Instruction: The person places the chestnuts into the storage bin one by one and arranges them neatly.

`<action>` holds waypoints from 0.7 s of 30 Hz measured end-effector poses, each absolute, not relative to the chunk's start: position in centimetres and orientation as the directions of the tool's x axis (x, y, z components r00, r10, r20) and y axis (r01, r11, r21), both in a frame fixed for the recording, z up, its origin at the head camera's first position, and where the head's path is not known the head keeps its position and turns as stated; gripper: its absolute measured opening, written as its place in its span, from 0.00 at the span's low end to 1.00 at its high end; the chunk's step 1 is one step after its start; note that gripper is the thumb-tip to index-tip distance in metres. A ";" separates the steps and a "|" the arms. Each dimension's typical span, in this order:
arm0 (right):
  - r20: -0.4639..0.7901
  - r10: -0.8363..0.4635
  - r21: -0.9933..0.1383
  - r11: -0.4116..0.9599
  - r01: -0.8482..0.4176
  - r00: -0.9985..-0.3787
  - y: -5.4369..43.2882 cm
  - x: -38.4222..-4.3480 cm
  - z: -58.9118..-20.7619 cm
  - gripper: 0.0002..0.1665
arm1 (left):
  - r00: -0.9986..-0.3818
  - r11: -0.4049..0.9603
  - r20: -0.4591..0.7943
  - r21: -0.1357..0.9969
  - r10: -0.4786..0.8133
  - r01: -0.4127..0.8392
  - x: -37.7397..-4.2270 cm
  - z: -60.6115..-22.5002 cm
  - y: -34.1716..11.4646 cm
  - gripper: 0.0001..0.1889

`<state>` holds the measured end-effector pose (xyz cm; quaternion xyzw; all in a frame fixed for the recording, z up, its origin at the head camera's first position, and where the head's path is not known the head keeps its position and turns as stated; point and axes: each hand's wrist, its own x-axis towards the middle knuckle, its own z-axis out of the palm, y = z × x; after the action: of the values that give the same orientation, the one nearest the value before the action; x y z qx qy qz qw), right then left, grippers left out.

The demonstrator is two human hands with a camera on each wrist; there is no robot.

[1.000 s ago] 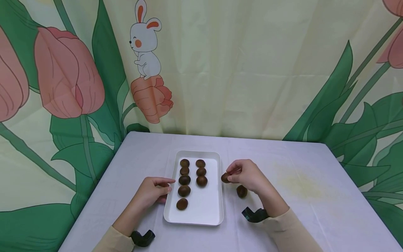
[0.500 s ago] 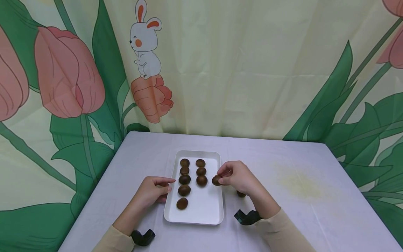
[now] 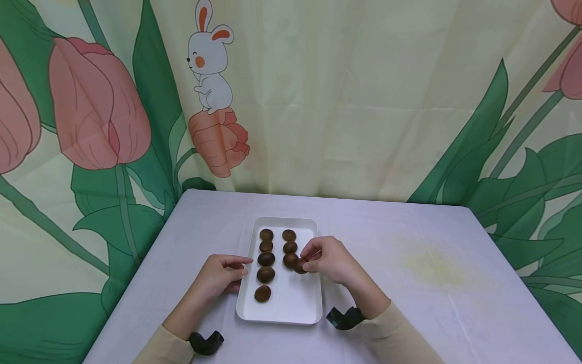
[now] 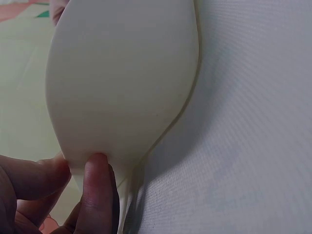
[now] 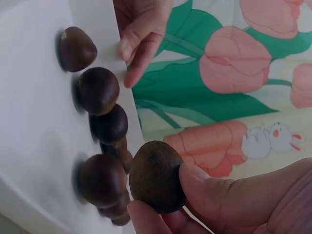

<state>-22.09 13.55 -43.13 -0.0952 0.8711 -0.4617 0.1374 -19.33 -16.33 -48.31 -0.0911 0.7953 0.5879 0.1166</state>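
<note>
A white tray (image 3: 286,303) lies on the table with chestnuts in two columns, the left column (image 3: 265,274) longer than the right column (image 3: 289,247). My right hand (image 3: 332,260) pinches a chestnut (image 5: 157,176) between thumb and fingertips, over the tray at its right side. In the head view this chestnut is right beside the lowest chestnut (image 3: 290,261) of the right column; whether they touch I cannot tell. At the tray's left edge, my left hand (image 3: 223,273) holds the rim; the left wrist view has the thumb (image 4: 96,190) against the tray wall.
A white cloth covers the table (image 3: 409,242), with a faint yellowish patch right of the tray. Behind it hangs a curtain (image 3: 341,101) printed with tulips and a rabbit. Black wrist cameras (image 3: 206,344) sit below both hands.
My right hand has carried the chestnut left, from beside the tray to over it near the right column. A loose chestnut on the table is now hidden behind that hand. The left hand stays put.
</note>
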 end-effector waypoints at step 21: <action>-0.133 -0.325 -0.772 0.626 -0.108 -0.936 10.4 -21.4 -44.5 0.10 | -0.955 0.292 -0.296 0.913 -0.006 -0.285 -19.4 -48.5 -16.5 0.15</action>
<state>-21.45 10.41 -44.47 -0.1212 0.8921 -0.4151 0.1309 -19.40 -16.49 -48.50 -0.0917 0.7949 0.5879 0.1184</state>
